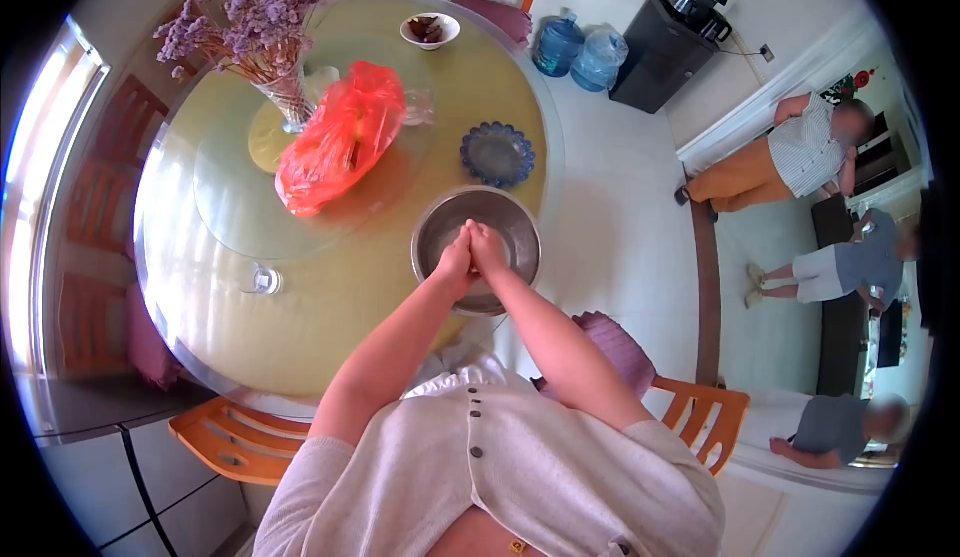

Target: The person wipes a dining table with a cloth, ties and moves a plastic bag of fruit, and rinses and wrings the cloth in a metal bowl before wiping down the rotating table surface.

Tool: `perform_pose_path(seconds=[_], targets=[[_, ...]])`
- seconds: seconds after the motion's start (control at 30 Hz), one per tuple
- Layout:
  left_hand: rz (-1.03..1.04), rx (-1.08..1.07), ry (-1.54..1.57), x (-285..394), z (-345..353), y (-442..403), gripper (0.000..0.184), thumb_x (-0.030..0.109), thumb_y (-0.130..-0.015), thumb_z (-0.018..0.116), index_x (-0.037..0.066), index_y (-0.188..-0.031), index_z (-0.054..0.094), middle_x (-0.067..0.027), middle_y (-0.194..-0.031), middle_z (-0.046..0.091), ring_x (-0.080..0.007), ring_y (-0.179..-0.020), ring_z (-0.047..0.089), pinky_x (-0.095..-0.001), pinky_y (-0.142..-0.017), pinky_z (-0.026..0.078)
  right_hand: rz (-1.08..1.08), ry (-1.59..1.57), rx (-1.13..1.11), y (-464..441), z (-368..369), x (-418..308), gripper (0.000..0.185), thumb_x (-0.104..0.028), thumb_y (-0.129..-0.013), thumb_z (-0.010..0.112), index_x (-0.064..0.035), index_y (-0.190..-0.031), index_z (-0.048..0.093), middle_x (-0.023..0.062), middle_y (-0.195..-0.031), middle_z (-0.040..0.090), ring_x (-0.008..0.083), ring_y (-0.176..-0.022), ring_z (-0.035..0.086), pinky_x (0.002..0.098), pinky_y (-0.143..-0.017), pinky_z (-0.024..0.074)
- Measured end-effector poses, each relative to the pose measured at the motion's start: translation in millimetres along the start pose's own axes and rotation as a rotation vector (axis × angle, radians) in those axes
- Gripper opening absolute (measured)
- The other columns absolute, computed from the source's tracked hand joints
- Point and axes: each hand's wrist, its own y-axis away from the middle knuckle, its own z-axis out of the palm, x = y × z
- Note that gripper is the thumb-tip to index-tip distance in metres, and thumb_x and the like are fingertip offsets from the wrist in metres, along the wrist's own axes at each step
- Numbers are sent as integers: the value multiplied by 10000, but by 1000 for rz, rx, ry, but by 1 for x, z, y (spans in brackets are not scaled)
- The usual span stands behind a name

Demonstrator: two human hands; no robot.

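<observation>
Both of my hands are pressed together over a round metal basin (424,232) at the table's edge. My left hand (456,261) is closed against my right hand (487,249), with the fingertips meeting near the middle of the basin. Whatever lies between the palms, if anything, is hidden. Just beyond the basin sits a blue scalloped glass dish (497,154).
On the round glass-topped table (330,322) are a red plastic bag (345,142), a vase of dried purple flowers (285,97), a drinking glass (264,280) and a white bowl (430,31). Chairs surround it. Water jugs (558,45) stand on the floor; several people are at right.
</observation>
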Motion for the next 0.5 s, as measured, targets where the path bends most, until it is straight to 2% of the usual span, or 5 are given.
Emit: perform_pose_path(seconds=[0.1,0.17,0.23,0.37,0.5], targets=[[-209,-11,-156,28,-2,14,557,579,-975,273,183,-1308,481,-63,-1305,519,-250,-1206,477,-538,-1021,341,207,-145,-166,0,-2,-16,447,-429,-956,467,-57,-1174,587,202,-1090,643,290,-1063,610,369,-910,458],[-265,12,139,55,8,23,536,576,-973,292,199,-1306,479,-53,-1259,557,-253,-1155,517,-515,-1021,352,-410,-249,-36,-11,1,-6,411,-358,-985,437,-25,-1189,566,206,-1119,622,292,-1100,587,359,-940,441],[-289,-55,232,46,18,30,524,546,-985,293,169,-1281,506,-53,-1224,583,-250,-1139,528,-476,-1046,347,-473,-49,13,18,-12,-10,368,-272,-997,432,4,-1215,536,207,-1180,591,295,-1148,556,356,-978,419],[-131,-194,467,30,5,-8,350,359,-1018,370,100,-1103,591,-53,-1042,637,-210,-984,590,-359,-926,461,-646,-366,101,38,16,-14,320,-62,-944,508,3,-1257,494,190,-1184,572,294,-1154,543,364,-980,424],[-35,27,272,20,20,3,305,299,-1014,384,69,-1025,585,-62,-980,620,-200,-916,593,-371,-836,495,-575,-175,250,38,14,-13,227,-111,-955,503,2,-1149,535,172,-1085,592,290,-1026,574,371,-906,454]])
